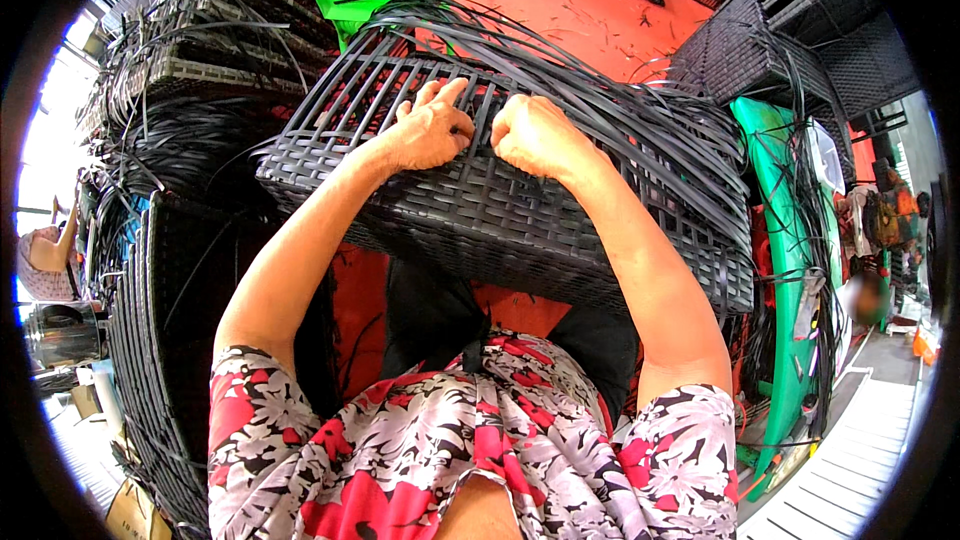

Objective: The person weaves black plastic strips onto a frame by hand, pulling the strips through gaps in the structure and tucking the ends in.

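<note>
The black woven basket lies right before the person. On its top, the left hand is half-curled, the right hand bunched among the strips; I can't tell if either grips one. Keeping each flat and snug should help.

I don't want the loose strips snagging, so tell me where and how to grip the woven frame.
Probably by its two lower front corners, one hand at each, coming from the near side. The woven frame is long and boxy, its front closely woven, while loose strips trail over its top toward the right.
</note>
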`<state>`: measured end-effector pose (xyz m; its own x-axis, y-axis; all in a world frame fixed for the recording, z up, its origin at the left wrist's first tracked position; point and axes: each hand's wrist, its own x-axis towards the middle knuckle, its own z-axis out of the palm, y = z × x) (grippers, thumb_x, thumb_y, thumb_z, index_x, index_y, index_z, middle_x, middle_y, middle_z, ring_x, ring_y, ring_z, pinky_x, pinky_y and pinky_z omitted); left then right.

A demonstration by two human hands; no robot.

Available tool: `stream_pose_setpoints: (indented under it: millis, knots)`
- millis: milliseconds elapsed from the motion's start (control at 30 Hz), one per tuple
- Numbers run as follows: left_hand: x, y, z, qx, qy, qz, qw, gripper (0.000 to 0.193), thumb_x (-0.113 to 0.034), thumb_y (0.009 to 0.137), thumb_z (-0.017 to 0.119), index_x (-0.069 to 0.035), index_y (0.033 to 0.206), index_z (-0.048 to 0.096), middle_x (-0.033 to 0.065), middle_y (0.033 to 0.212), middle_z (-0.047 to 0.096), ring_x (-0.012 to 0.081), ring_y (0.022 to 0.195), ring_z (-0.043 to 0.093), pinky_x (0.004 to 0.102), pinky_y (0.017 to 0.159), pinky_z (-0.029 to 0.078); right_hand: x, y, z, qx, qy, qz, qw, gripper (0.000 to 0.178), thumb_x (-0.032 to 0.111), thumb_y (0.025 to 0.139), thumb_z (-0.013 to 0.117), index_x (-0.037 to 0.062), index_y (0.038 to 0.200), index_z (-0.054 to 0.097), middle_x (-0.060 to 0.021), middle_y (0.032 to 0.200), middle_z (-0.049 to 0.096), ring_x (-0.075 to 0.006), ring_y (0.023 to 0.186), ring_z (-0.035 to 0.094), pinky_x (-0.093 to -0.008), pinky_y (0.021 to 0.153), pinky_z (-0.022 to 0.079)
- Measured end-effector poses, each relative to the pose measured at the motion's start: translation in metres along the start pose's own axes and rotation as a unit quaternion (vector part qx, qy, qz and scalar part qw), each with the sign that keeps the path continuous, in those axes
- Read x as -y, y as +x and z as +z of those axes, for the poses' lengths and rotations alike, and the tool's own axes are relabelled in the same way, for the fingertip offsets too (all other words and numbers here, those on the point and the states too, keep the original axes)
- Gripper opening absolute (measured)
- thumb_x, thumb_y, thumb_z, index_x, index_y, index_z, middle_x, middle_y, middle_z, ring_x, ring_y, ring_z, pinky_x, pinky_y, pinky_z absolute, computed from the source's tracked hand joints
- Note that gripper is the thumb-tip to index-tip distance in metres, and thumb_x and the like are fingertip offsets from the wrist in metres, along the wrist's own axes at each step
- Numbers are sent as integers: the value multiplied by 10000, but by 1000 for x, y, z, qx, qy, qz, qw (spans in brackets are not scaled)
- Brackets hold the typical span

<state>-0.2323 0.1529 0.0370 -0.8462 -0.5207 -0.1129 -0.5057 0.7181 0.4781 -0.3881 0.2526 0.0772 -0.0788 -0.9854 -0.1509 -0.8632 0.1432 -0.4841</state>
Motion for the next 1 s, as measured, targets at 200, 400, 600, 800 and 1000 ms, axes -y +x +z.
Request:
stream_pose_setpoints:
  millis: [200,400,600,800,1000]
  knots:
    - [0,1,-4,57,-18,-41,997,294,-198,784,649,-169,1076,677,41,1539,179,387,1408,129,559,1108,168,8,-1,-2,4,35,28,999,237,64,622,581,12,814,710,-192,737,663,-268,721,666,-356,683,503]
    - [7,3,-4,24,-93,-13,995,252,-237,714,707,-172,957,706,93,1495,272,383,1380,189,571,1087,167,0,1,5,-30,110,-11,993,157,101,688,628,30,805,706,-158,726,663,-249,722,654,-359,694,495]
    - [9,-3,-28,-179,-160,106,965,78,-124,774,667,-50,781,645,142,1265,496,338,1151,450,424,967,382,8,3,12,-148,285,-45,946,152,125,759,669,21,865,703,-102,678,660,-175,603,635,-315,579,504]
    - [29,-14,-35,-212,-170,92,958,93,-115,811,616,-57,882,630,151,1273,506,305,1207,451,407,1023,335,18,11,16,-50,418,6,907,193,138,842,644,-28,935,678,-33,713,640,-73,577,568,-188,530,454]
    - [43,-25,-6,-160,48,-17,986,270,-72,782,621,-139,1042,656,166,1448,330,403,1357,247,532,1082,227,27,37,19,-65,21,1,998,201,149,620,621,12,747,696,-160,697,658,-271,639,645,-382,631,498]
